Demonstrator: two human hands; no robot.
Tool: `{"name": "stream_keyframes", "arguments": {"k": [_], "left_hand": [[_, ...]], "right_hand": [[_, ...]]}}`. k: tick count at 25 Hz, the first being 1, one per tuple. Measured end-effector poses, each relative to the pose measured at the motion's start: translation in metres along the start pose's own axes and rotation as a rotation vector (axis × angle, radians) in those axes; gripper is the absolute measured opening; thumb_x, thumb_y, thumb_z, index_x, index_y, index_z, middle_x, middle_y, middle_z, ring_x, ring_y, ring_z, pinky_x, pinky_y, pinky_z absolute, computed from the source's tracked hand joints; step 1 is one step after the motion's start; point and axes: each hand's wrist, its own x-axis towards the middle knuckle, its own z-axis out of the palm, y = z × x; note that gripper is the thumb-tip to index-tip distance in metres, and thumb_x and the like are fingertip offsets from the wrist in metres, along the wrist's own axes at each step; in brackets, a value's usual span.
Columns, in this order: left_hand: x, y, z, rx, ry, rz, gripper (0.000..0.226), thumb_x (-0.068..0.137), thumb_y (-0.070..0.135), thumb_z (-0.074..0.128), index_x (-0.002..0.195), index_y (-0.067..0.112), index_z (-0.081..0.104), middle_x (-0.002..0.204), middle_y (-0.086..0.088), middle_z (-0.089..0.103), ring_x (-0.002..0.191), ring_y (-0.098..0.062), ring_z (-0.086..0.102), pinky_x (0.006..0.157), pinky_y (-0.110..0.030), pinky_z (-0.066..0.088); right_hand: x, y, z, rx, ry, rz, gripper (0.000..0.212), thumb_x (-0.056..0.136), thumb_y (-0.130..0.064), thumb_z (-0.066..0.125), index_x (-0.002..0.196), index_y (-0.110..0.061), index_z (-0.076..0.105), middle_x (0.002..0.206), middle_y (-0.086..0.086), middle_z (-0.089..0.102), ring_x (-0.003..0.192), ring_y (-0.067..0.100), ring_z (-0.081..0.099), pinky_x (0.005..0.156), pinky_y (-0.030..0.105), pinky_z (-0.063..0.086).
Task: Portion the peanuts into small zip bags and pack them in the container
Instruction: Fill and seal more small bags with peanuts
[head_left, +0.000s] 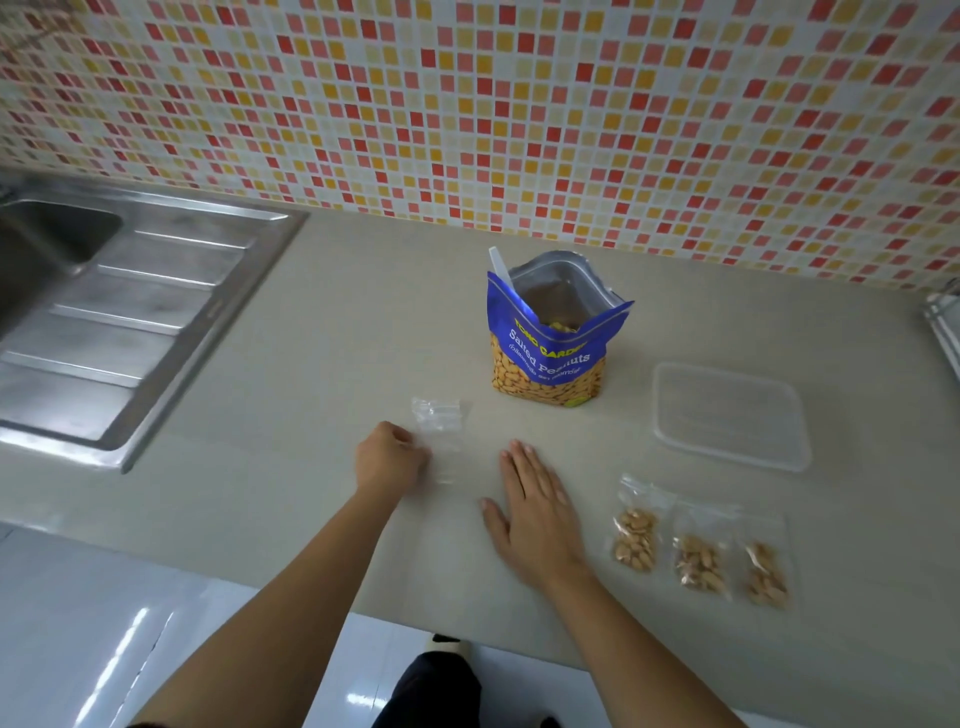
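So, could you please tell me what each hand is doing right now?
Left hand: closed, pinching a small clear empty zip bag.
Right hand: open, flat on the beige countertop, holding nothing.

The blue peanut bag (550, 358) stands open. The clear container (727, 415) lies to its right, three filled zip bags (701, 556) in front, and empty zip bags (439, 415) to its left.

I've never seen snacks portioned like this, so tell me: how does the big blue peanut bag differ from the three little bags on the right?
The blue peanut bag stands upright, while the three little bags lie flat on the counter. The blue peanut bag is printed and opaque; the little bags are clear, so their nuts show. The blue bag is far larger than any little bag. Both hold peanuts.
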Motion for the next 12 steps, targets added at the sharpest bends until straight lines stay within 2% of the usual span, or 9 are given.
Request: {"name": "stream_keyframes", "arguments": {"k": [3, 6, 8, 10, 12], "left_hand": [[0.000, -0.002, -0.005, -0.026, -0.031, 0.009, 0.013, 0.079, 0.013, 0.061, 0.089, 0.008, 0.067, 0.088, -0.008, 0.067, 0.086, -0.027, 0.062, 0.071, -0.028, 0.049], [-0.009, 0.001, -0.017, -0.211, -0.081, -0.013, 0.009, 0.080, 0.013, 0.057, 0.077, 0.008, 0.064, 0.073, -0.004, 0.060, 0.068, -0.021, 0.052, 0.057, -0.025, 0.040], [-0.017, 0.004, -0.026, -0.314, -0.159, 0.050, 0.009, 0.076, 0.019, 0.058, 0.070, 0.013, 0.060, 0.071, -0.003, 0.060, 0.067, -0.019, 0.051, 0.060, -0.028, 0.040], [-0.027, 0.009, -0.034, -0.375, -0.296, 0.153, 0.010, 0.072, 0.021, 0.054, 0.067, 0.012, 0.056, 0.077, -0.007, 0.070, 0.071, -0.019, 0.059, 0.068, -0.030, 0.045], [-0.031, 0.015, -0.039, -0.382, -0.450, 0.233, 0.010, 0.077, 0.013, 0.052, 0.068, 0.009, 0.052, 0.081, -0.011, 0.073, 0.073, -0.018, 0.065, 0.067, -0.026, 0.049]], "right_hand": [[0.000, 0.001, 0.001, 0.007, 0.011, 0.000, 0.061, 0.086, -0.045, 0.038, 0.133, -0.008, 0.047, 0.143, 0.008, 0.045, 0.134, 0.021, 0.039, 0.109, 0.032, 0.021], [0.001, 0.001, 0.003, 0.034, 0.030, -0.016, 0.060, 0.086, -0.045, 0.039, 0.133, -0.009, 0.047, 0.143, 0.008, 0.045, 0.134, 0.021, 0.040, 0.109, 0.031, 0.020], [0.002, 0.003, 0.005, 0.087, 0.063, -0.044, 0.058, 0.086, -0.043, 0.041, 0.131, -0.008, 0.050, 0.141, 0.008, 0.048, 0.132, 0.022, 0.042, 0.108, 0.031, 0.024], [0.009, 0.004, 0.000, 0.328, 0.140, 0.048, 0.048, 0.088, -0.036, 0.043, 0.124, -0.006, 0.055, 0.130, 0.010, 0.057, 0.122, 0.025, 0.052, 0.104, 0.025, 0.032], [0.022, 0.001, -0.017, 0.721, 0.147, 0.260, 0.031, 0.093, -0.025, 0.048, 0.116, -0.009, 0.061, 0.117, 0.007, 0.065, 0.108, 0.018, 0.060, 0.094, 0.016, 0.038]]}}
